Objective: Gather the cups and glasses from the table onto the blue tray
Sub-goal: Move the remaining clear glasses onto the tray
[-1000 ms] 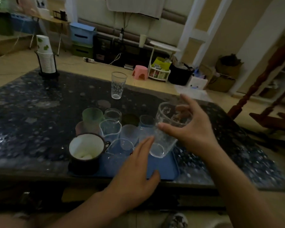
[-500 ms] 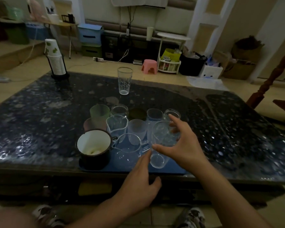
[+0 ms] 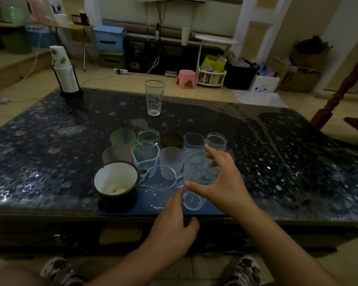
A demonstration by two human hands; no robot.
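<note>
On the dark speckled tabletop (image 3: pixel 50 145), the right hand (image 3: pixel 221 182) curls its grip round a clear glass (image 3: pixel 194 178) over the crowded blue tray (image 3: pixel 211 210), the left hand (image 3: pixel 172 230) spread beside it, while one tall glass (image 3: pixel 154 98) stands apart behind eleven gathered vessels, including an enamel mug (image 3: pixel 116 184).

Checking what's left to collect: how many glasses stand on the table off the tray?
1. A tall clear glass stands alone near the table's far edge, beyond the tray. The stacked paper cups at the far left corner aren't glasses.
</note>
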